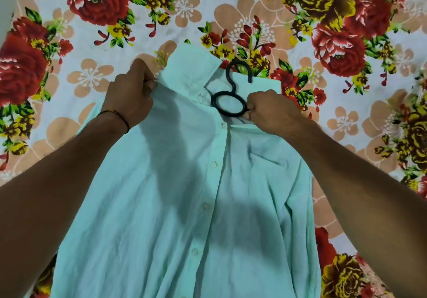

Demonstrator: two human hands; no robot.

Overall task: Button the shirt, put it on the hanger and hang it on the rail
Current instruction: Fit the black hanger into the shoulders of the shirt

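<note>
A mint-green shirt (175, 205) lies front up on the bed, its placket buttoned down the middle with several clear buttons showing. A black plastic hanger (231, 99) sticks out of the neck opening: a ring with a curved hook above it; its arms are hidden inside the shirt. My left hand (131, 94) pinches the shirt's collar at the left side. My right hand (270, 110) grips the hanger's ring and the collar cloth at the right side of the neck.
A bedsheet (346, 55) printed with large red and yellow flowers covers the whole surface under the shirt. No rail is in view.
</note>
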